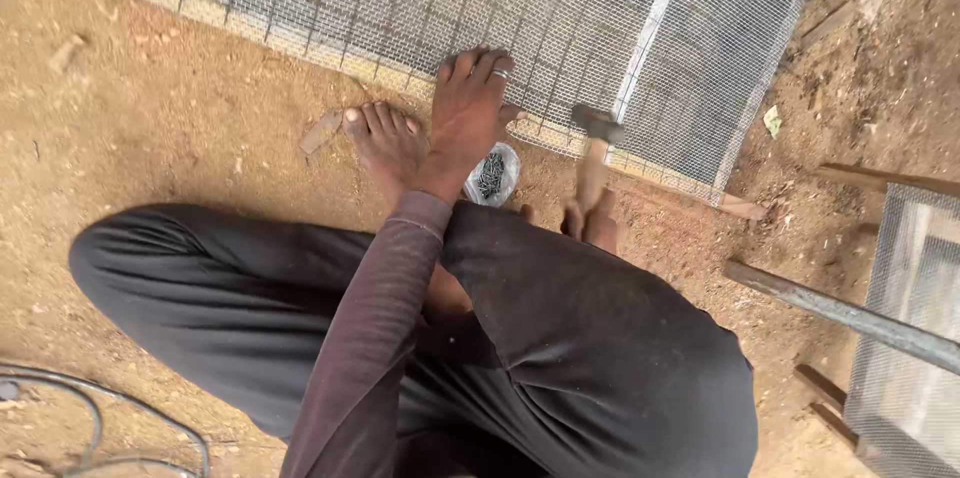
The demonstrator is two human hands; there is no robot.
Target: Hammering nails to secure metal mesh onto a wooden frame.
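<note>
While the person squats on the dirt ground (180,118), the left hand (468,108) lies flat and open, fingers spread, pressing the wire mesh (560,18) down at its near edge, right where the mesh meets the wooden frame (640,170). The right hand (590,221) is closed round the handle of a hammer (594,153), head raised and hanging just over that same edge, a little to the right of the spread fingers. A small bag of nails (491,175) sits on the ground beside the left wrist, and a bare foot (385,141) is planted touching that hand. Risky spot, this: hammer head and fingers are near each other, so a glancing blow could catch a fingertip, or the springy mesh could bounce and throw the strike off. Whether a nail is pinched there, I cannot tell.
</note>
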